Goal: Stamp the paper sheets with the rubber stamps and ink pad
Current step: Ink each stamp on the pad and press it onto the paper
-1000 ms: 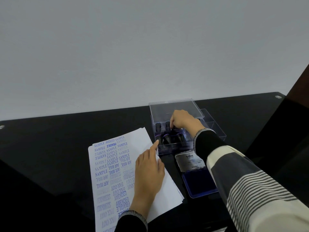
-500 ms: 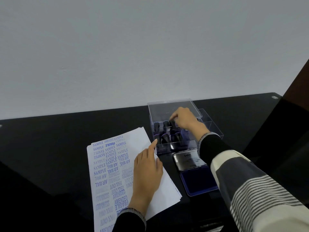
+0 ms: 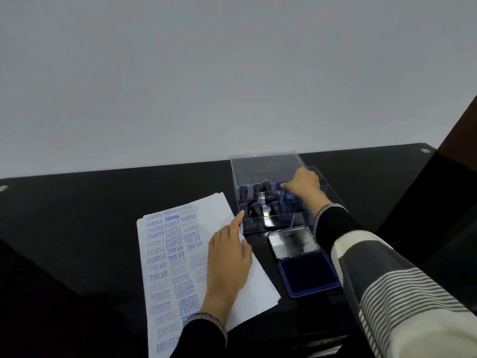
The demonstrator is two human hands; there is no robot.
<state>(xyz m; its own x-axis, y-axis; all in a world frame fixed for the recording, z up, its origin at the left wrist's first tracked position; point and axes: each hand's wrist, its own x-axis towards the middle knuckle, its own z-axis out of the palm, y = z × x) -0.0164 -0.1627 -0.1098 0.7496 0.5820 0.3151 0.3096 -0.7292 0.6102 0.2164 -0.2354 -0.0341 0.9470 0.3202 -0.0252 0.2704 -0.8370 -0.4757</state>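
Paper sheets (image 3: 227, 215): a white stack at lower centre of the frame, lying on the black table (image 3: 90, 215); the left half of the top sheet is crowded with blue imprints (SAMPLE, AIR MAIL, AMENDED, FRAGILE, FAX OUT), the right half is blank, likely the room left for more.

Left hand (image 3: 229, 259): lies flat on the blank part of the sheet, fingers straight and relaxed, forefinger reaching to the sheet's upper right edge beside the box; it probably pins the stack so it cannot slide.

Ink pad (image 3: 308, 275): just right of the paper, open, dark blue pad facing up, its silver lid (image 3: 293, 242) folded back toward the box, close to both for a short trip from stamp to ink to sheet.

Rubber stamps (image 3: 258, 200): dark-handled, standing upright in the left compartments of the clear plastic box (image 3: 278, 220), above the ink pad at centre right.

Box lid (image 3: 263, 166): stands open at the back.

Right hand (image 3: 303, 184): reaches into the right part of the box, fingers curled downward; whether they hold a stamp I cannot tell.

Step, by my reading: choosing or returning a stamp.
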